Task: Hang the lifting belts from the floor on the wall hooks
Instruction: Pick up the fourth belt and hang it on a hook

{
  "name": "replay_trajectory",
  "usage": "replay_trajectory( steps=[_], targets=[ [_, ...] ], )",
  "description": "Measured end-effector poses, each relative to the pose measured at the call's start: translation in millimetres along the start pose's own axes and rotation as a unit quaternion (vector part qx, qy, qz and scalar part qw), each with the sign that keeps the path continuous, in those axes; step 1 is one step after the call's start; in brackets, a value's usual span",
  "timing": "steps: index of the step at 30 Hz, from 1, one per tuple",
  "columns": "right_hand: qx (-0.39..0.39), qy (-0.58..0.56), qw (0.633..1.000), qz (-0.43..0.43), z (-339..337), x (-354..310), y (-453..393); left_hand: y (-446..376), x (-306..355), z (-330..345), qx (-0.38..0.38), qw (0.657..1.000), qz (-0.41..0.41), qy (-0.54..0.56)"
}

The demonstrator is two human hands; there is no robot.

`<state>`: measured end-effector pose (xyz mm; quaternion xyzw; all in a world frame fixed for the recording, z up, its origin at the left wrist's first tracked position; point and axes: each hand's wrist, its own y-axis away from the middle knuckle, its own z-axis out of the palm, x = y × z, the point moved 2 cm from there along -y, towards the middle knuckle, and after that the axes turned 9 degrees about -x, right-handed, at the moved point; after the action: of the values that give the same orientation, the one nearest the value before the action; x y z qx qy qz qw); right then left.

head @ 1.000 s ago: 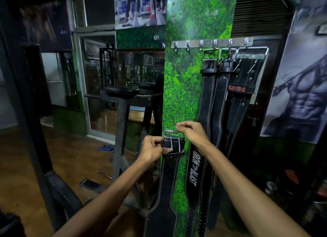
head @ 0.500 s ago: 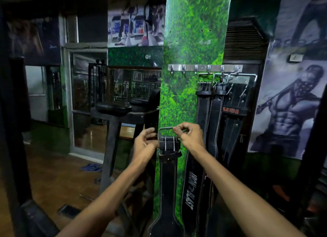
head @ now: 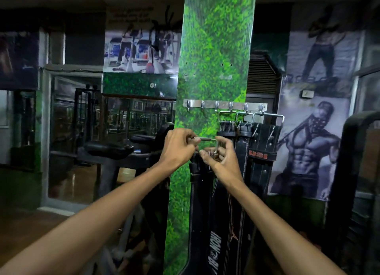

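A black lifting belt (head: 198, 213) hangs down from my two hands in front of the green pillar. My left hand (head: 178, 147) pinches the left end of its metal buckle (head: 205, 140). The buckle's right side is gripped by my right hand (head: 223, 156). The buckle sits well below the steel hook rail (head: 225, 106), under its free left hooks. Three black belts (head: 259, 143) hang from the rail's right hooks; one carries a red USI label.
The green leaf-pattern pillar (head: 216, 48) carries the rail. A black padded gym bench (head: 109, 149) stands to the left before mirrors. Wall posters hang on both sides. A dark padded machine edge (head: 357, 172) rises at the far right.
Both hands have lifted the belt's buckle up toward the hook rail. My left hand shifted from the strap onto the buckle's bar. The view tilted upward.
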<state>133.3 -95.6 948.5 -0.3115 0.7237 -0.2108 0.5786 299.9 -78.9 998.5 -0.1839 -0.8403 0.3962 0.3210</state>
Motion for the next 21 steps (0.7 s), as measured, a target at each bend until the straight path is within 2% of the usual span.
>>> replay_trajectory(
  steps=[4,9,14,21],
  targets=[
    [0.07,0.071,0.992,-0.077,-10,1,-11,-42,11,6,0.011,1.0,0.017,-0.008],
    [0.132,0.07,0.984,-0.099,-15,11,-55,-92,4,11,0.045,0.999,0.01,-0.018],
    [0.133,0.053,0.983,-0.111,-11,13,-121,-138,-8,7,0.087,0.99,-0.018,-0.111],
    [0.157,0.051,0.983,-0.082,-11,58,-176,-193,-39,36,0.074,0.972,-0.077,-0.208]
  ],
)
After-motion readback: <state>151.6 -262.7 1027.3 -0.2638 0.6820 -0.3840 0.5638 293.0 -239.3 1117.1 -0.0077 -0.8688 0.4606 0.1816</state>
